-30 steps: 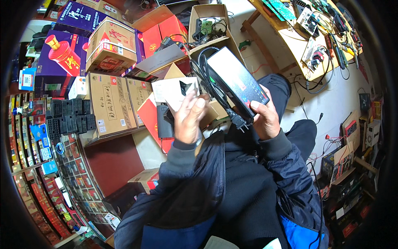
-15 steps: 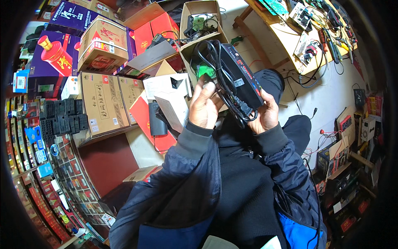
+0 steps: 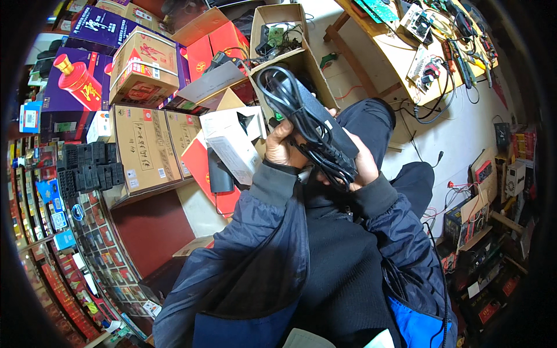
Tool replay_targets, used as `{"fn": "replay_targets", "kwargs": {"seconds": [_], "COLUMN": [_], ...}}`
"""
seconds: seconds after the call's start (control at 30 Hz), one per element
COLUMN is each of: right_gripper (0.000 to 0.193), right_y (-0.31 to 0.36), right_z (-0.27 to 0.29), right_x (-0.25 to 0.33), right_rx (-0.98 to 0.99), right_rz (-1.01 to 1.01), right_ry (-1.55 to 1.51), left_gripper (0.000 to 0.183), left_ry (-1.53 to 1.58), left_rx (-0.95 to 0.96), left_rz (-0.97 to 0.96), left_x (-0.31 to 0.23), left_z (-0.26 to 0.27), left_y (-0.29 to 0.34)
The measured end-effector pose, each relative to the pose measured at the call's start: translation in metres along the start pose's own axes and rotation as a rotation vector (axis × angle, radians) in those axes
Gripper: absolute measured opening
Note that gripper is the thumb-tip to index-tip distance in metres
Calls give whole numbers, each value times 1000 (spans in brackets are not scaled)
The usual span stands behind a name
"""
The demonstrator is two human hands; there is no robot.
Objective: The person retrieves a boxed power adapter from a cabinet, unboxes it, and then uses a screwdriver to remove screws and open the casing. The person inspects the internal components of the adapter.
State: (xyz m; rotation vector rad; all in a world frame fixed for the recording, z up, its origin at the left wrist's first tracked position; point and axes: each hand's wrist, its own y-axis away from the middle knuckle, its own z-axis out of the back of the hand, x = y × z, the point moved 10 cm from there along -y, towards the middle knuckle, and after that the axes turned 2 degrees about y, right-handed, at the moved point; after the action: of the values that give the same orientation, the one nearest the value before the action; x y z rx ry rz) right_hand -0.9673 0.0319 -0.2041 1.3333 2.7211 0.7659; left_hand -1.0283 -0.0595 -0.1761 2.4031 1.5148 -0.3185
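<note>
Both hands hold a black charger (image 3: 325, 119), a long box with a bundle of black cable (image 3: 313, 136) along its left side. My left hand (image 3: 281, 148) is closed on the cable side, thumb uppermost. My right hand (image 3: 365, 162) grips the charger's near right edge; its fingers are partly hidden beneath. The charger tilts, its far end raised over an open cardboard box (image 3: 313, 64). Just left of my left hand lies an opened white carton (image 3: 232, 145), with a black adapter (image 3: 220, 171) beside it on a red box.
Stacked cartons (image 3: 145, 145) and purple boxes (image 3: 87, 75) fill the left. Another open cardboard box (image 3: 290, 17) holds circuit boards and wires. At upper right, a wooden workbench (image 3: 400, 52) carries tools and cables. Loose wires (image 3: 415, 139) cross the floor near my legs; more equipment (image 3: 464, 220) lines the right.
The charger has turned in my hands, so its printed face has swung away and its side with the cable shows more. Both hands have shifted slightly to the left.
</note>
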Motion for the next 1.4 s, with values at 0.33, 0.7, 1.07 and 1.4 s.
{"fn": "replay_targets", "kwargs": {"seconds": [0.33, 0.7, 1.07, 1.4], "right_gripper": [79, 38, 44, 55], "right_y": [25, 24, 12, 62], "right_z": [-9, 2, 45, -23], "right_x": [41, 35, 45, 96], "right_rx": [-205, -130, -368, -609], "right_rz": [359, 254, 297, 927], "right_ry": [1004, 803, 772, 1489], "left_gripper": [47, 73, 74, 76], "left_ry": [-203, -345, -329, -422], "left_rx": [-375, -219, -188, -208], "left_rz": [78, 105, 32, -97], "left_x": [-1, -7, -14, -33], "left_z": [17, 18, 16, 0], "left_y": [10, 25, 26, 28]}}
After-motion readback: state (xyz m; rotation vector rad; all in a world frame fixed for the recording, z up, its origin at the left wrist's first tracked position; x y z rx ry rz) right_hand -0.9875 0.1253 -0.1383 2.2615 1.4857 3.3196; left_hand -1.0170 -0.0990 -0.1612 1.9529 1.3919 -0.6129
